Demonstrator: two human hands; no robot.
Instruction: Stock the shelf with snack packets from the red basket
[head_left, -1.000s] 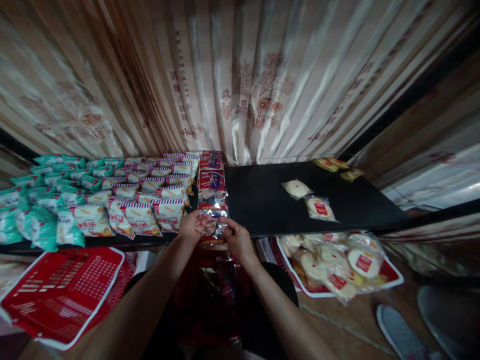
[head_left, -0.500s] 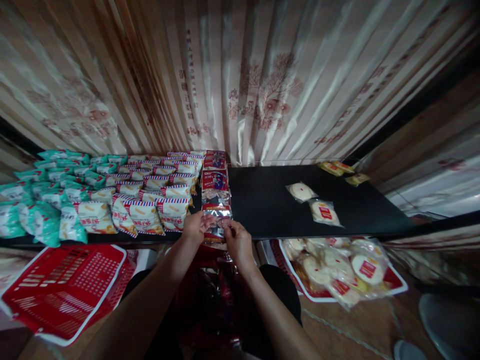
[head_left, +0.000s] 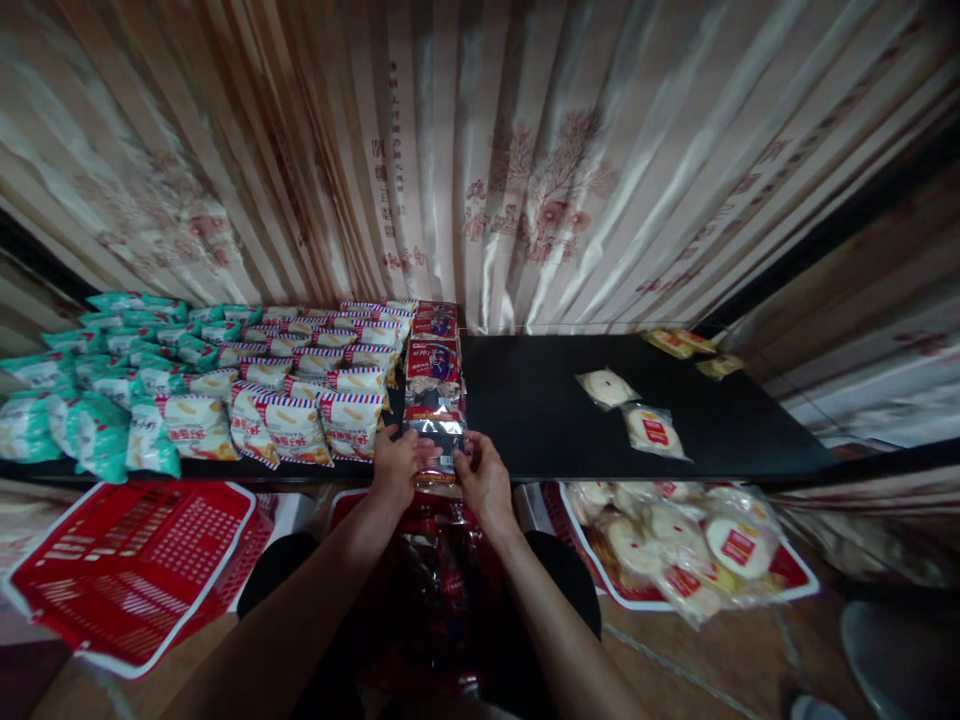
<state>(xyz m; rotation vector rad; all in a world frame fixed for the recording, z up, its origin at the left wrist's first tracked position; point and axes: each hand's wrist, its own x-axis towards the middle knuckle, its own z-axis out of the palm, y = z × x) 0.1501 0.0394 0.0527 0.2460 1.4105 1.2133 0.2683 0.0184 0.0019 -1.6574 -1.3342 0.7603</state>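
Observation:
A shiny snack packet (head_left: 444, 436) lies at the front edge of the black shelf, at the near end of a column of red packets (head_left: 435, 362). Its left edge is in my left hand (head_left: 399, 468), whose fingers reach across its surface. On the opposite side, my right hand (head_left: 484, 480) pinches the right edge between thumb and fingers. Just left of the column stand rows of white bags with red-and-blue striped tops (head_left: 352, 425). Below my hands, between my legs, a dark red basket (head_left: 345, 508) holds more shiny packets, poorly lit.
Teal bags (head_left: 97, 430) fill the left end of the black shelf (head_left: 525, 430). Round white wrapped packs (head_left: 652, 432) and yellow packs (head_left: 671, 342) lie to the right. A red basket (head_left: 135, 560) is tilted at lower left; another basket (head_left: 806, 588) holds wrapped packs. A curtain (head_left: 480, 180) hangs behind.
The front packet's dark face and a white label now show more between my hands. My left fingers have shifted slightly down its face, and my right hand sits a little lower. The view has shifted slightly.

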